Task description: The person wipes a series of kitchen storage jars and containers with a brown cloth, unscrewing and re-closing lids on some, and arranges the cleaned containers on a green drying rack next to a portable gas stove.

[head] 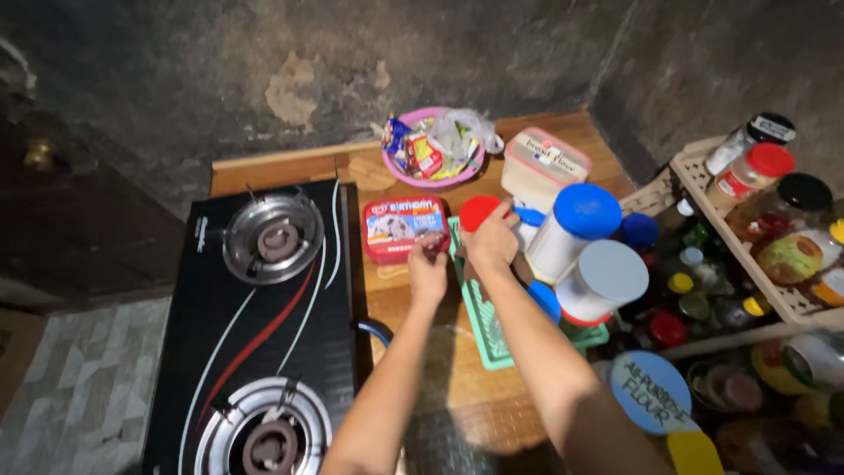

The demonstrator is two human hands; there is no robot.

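On the wooden counter (444, 387) beside the black stove (264, 325), under a rough dark wall, my left hand (428, 268) pinches something small beside the red rectangular tub (404, 229). My right hand (492, 242) grasps the red round lid (479, 211), near blue-lidded white jars (571, 230).

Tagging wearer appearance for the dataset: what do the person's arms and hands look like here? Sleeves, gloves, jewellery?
Both arms are bare from the bottom edge of the frame up to the hands, with no sleeve in view. The left hand and right hand are ungloved. No watch, bracelet or ring is visible, though the fingers are too small and dim to rule out a thin ring. No markings or cables.
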